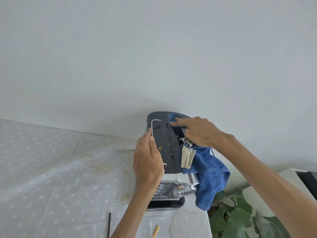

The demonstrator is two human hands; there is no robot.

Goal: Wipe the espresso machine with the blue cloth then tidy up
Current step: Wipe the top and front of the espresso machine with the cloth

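Standing on a white dotted tablecloth (51,169), dark grey espresso machine (169,152) against the wall, blue terry cloth (209,176) draped over its right side, right hand (197,131) pressing it with straight fingers, left hand (148,162) pinching a silver hex key (33,125) at the left edge.

Both forearms are bare, with no sleeves; the left hand (147,162) wears a thin ring.
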